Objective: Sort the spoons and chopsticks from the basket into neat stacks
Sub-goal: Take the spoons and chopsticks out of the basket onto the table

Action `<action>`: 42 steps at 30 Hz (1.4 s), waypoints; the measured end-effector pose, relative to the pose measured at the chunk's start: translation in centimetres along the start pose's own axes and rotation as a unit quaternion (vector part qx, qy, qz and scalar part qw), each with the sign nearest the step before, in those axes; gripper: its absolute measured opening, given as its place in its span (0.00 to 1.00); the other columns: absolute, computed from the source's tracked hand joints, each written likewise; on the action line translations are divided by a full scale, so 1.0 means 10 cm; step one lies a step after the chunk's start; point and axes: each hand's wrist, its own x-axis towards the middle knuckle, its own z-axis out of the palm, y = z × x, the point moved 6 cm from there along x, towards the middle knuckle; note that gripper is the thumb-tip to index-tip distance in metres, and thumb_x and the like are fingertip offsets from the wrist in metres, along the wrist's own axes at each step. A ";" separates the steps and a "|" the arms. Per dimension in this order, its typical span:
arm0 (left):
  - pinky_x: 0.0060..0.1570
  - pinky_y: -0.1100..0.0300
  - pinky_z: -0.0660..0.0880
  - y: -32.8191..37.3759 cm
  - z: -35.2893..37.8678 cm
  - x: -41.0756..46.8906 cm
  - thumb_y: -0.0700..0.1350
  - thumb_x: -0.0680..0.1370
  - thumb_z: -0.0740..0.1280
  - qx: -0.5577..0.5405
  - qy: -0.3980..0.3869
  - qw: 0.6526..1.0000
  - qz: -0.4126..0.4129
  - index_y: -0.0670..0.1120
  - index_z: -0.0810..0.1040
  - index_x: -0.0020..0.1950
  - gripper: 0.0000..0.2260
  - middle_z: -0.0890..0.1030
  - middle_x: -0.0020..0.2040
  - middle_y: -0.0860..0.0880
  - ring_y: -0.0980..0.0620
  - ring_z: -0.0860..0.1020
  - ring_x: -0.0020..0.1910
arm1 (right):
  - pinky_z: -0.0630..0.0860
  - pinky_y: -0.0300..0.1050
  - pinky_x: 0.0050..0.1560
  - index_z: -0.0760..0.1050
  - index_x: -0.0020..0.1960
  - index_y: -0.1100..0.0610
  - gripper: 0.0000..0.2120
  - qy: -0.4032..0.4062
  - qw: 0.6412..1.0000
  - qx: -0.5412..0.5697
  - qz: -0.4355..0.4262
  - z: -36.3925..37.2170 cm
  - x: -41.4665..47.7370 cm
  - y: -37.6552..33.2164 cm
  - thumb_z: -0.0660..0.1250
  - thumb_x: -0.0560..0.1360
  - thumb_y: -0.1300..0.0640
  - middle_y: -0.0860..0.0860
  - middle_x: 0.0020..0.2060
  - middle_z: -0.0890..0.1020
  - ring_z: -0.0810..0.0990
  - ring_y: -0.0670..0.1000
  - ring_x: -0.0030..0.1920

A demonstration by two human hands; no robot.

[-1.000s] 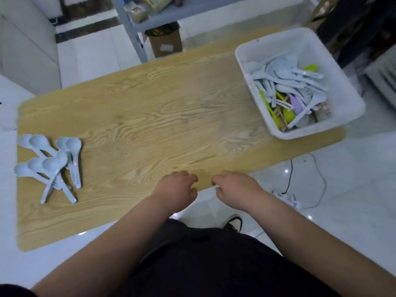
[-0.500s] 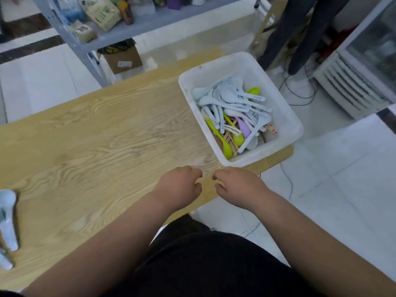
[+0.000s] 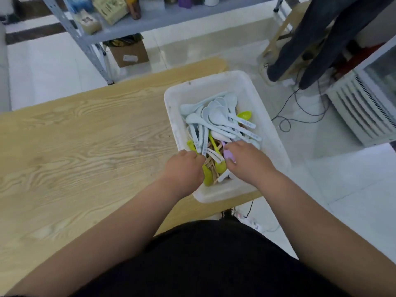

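Evidently picking: left hand and right hand curl into the basket at the table right edge. I cannot tell whether either grasps spoons. Next: lift one kind out.

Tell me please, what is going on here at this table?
A person is sorting cutlery. Both the left hand and the right hand are down in the white plastic basket on the light wooden table, among pale blue plastic spoons, lime-green spoons and wooden chopsticks. The right hand's fingers lie over a lilac plastic spoon. Whether either hand already grips something is not clear.
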 end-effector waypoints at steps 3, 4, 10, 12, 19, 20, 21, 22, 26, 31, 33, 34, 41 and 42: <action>0.52 0.50 0.73 0.18 0.01 0.16 0.47 0.80 0.57 0.038 -0.008 0.999 -0.037 0.48 0.74 0.61 0.12 0.77 0.54 0.47 0.43 0.74 0.55 | 0.76 0.54 0.54 0.71 0.67 0.54 0.17 0.005 1.000 -0.023 -0.021 -0.14 0.44 0.23 0.61 0.80 0.52 0.56 0.61 0.76 0.75 0.60 0.60; 0.52 0.50 0.72 0.23 0.02 0.21 0.47 0.79 0.57 0.047 -0.007 0.998 -0.048 0.48 0.74 0.59 0.11 0.77 0.54 0.47 0.43 0.74 0.55 | 0.76 0.55 0.55 0.70 0.68 0.54 0.18 -0.003 0.999 -0.028 -0.028 -0.16 0.57 0.29 0.62 0.79 0.51 0.57 0.61 0.76 0.74 0.60 0.61; 0.56 0.50 0.69 0.38 0.27 0.40 0.49 0.81 0.57 0.064 0.006 0.992 -0.108 0.49 0.75 0.57 0.10 0.77 0.55 0.47 0.43 0.75 0.55 | 0.75 0.55 0.57 0.71 0.64 0.56 0.19 -0.051 0.990 -0.099 -0.091 -0.08 1.01 0.34 0.63 0.79 0.46 0.56 0.59 0.73 0.71 0.60 0.61; 0.56 0.50 0.70 0.45 0.40 0.37 0.49 0.80 0.58 0.052 -0.010 0.992 -0.115 0.49 0.75 0.59 0.11 0.78 0.57 0.47 0.43 0.75 0.56 | 0.75 0.56 0.56 0.72 0.62 0.56 0.15 -0.052 0.986 -0.119 -0.101 -0.03 1.03 0.35 0.63 0.79 0.49 0.57 0.59 0.71 0.69 0.60 0.60; 0.52 0.51 0.73 0.46 0.48 0.30 0.48 0.79 0.59 -0.003 -0.017 0.991 -0.135 0.49 0.73 0.59 0.11 0.78 0.55 0.47 0.43 0.77 0.53 | 0.72 0.51 0.48 0.73 0.59 0.59 0.11 -0.049 0.987 -0.116 -0.105 -0.10 1.04 0.38 0.58 0.79 0.57 0.58 0.56 0.74 0.74 0.61 0.56; 0.50 0.51 0.73 0.44 0.44 0.34 0.48 0.79 0.59 -0.009 -0.008 0.990 -0.140 0.49 0.74 0.58 0.10 0.78 0.55 0.47 0.44 0.76 0.52 | 0.71 0.50 0.45 0.73 0.58 0.58 0.11 -0.048 0.989 -0.107 -0.092 -0.11 1.04 0.42 0.58 0.79 0.57 0.58 0.55 0.75 0.76 0.60 0.55; 0.49 0.51 0.73 0.43 0.40 0.40 0.48 0.79 0.59 -0.014 0.001 0.990 -0.142 0.48 0.74 0.58 0.10 0.77 0.55 0.47 0.44 0.76 0.53 | 0.69 0.49 0.43 0.74 0.58 0.58 0.10 -0.048 0.991 -0.099 -0.076 -0.11 1.03 0.48 0.58 0.80 0.56 0.57 0.54 0.76 0.77 0.60 0.53; 0.50 0.51 0.73 0.42 0.35 0.46 0.47 0.79 0.59 -0.016 0.009 0.990 -0.140 0.47 0.74 0.59 0.10 0.77 0.55 0.47 0.44 0.75 0.54 | 0.68 0.48 0.42 0.74 0.57 0.58 0.10 -0.047 0.993 -0.095 -0.061 -0.11 1.01 0.52 0.58 0.80 0.56 0.57 0.54 0.76 0.78 0.60 0.53; 0.56 0.50 0.73 0.38 0.16 0.84 0.46 0.79 0.60 -0.015 0.021 0.993 -0.119 0.46 0.72 0.65 0.15 0.75 0.60 0.45 0.42 0.72 0.60 | 0.66 0.49 0.43 0.70 0.60 0.58 0.10 -0.039 0.994 -0.098 -0.042 -0.07 0.92 0.59 0.59 0.81 0.56 0.58 0.58 0.73 0.76 0.60 0.56; 0.63 0.47 0.69 0.27 0.15 1.23 0.48 0.79 0.60 -0.005 -0.030 0.990 -0.137 0.45 0.68 0.71 0.20 0.71 0.68 0.44 0.41 0.68 0.66 | 0.67 0.50 0.46 0.67 0.65 0.61 0.13 -0.044 0.990 -0.132 -0.032 -0.05 0.88 0.57 0.55 0.82 0.61 0.60 0.62 0.70 0.74 0.61 0.60; 0.62 0.48 0.68 0.28 0.16 1.29 0.48 0.78 0.61 0.007 -0.036 0.990 -0.133 0.45 0.69 0.69 0.20 0.71 0.67 0.44 0.41 0.68 0.65 | 0.69 0.51 0.47 0.67 0.66 0.61 0.14 -0.045 0.988 -0.144 -0.028 -0.06 0.89 0.56 0.54 0.82 0.62 0.60 0.63 0.70 0.73 0.62 0.61; 0.62 0.49 0.68 0.30 0.15 1.30 0.48 0.78 0.62 0.004 -0.035 0.991 -0.130 0.45 0.70 0.68 0.19 0.72 0.65 0.44 0.41 0.68 0.64 | 0.70 0.52 0.48 0.66 0.66 0.60 0.14 -0.045 0.987 -0.150 -0.029 -0.06 0.89 0.55 0.54 0.82 0.62 0.60 0.63 0.70 0.74 0.62 0.61; 0.53 0.51 0.74 0.43 0.17 1.34 0.48 0.80 0.64 -0.261 -0.001 0.925 -0.277 0.39 0.74 0.62 0.16 0.78 0.59 0.39 0.40 0.78 0.57 | 0.68 0.51 0.45 0.65 0.67 0.62 0.15 -0.078 0.996 -0.023 0.030 0.11 0.82 0.58 0.55 0.81 0.60 0.62 0.61 0.75 0.78 0.63 0.59; 0.52 0.51 0.74 0.45 0.18 1.35 0.48 0.80 0.64 -0.281 -0.005 0.914 -0.291 0.38 0.74 0.62 0.16 0.79 0.58 0.39 0.39 0.79 0.57 | 0.68 0.50 0.46 0.63 0.70 0.63 0.18 -0.084 0.996 0.001 0.043 0.12 0.81 0.60 0.57 0.81 0.60 0.62 0.62 0.75 0.78 0.63 0.59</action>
